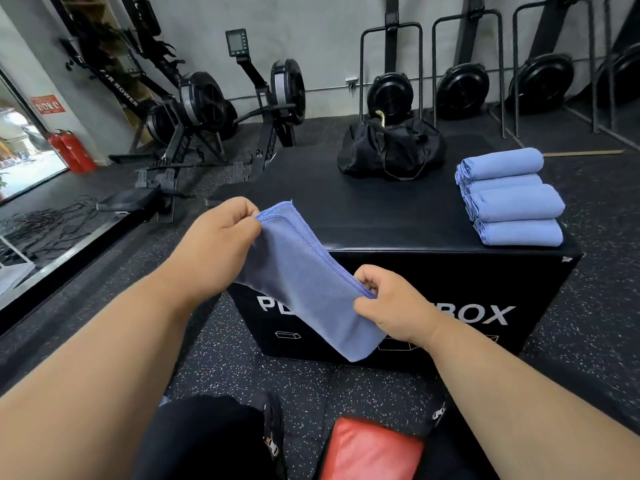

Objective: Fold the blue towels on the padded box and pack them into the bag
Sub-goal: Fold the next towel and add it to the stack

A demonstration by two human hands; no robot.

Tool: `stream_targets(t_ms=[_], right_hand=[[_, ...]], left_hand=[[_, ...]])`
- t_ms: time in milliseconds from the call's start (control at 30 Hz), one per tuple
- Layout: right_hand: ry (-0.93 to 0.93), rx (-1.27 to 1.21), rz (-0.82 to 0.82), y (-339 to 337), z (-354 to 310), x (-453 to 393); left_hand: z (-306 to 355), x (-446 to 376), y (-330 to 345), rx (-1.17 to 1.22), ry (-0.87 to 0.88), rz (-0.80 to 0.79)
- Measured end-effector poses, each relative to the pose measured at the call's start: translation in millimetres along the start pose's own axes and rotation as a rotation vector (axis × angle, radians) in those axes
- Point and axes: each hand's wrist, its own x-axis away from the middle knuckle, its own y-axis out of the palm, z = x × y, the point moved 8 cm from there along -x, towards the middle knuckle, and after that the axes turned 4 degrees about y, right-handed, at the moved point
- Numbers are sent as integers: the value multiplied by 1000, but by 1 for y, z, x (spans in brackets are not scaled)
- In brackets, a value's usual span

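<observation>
Held up before the box (381,216), a half-folded towel (304,282) is pinched at its top corners by the left hand (221,233) and right hand (388,306). Folding is under way; another fold is needed before stacking beside the folded towels (509,197), then packing into the bag (391,150).

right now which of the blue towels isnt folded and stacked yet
The blue towel pinched between the left hand and right hand in front of the padded box; the folded towels lie on its right side.
</observation>
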Motion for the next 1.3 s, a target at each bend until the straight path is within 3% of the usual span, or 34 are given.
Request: stream_targets(t_ms=[233,467,633,833,1000,1067,1200,1300], right_hand=[[96,-64,109,-26,45,-18],[17,-3,231,-57,58,-40],[-126,297,287,-97,31,-72],[-214,622,158,-148,-21,-170],[-132,1086,120,-146,-10,-284],[-100,1033,173,-126,2,-299],[-33,721,91,-45,38,-285],[105,828,37,-3,79,-274]], left_hand=[[-45,-19,23,-78,-32,186],[-79,-42,54,-105,-40,302],[-98,-68,70,47,-110,371],[-117,-126,89,226,-247,407],[-199,-183,112,-55,-439,248],[-230,-189,107,-180,-507,238],[-208,-212,114,-342,-242,265],[-177,-225,173,-387,-2,-22]])
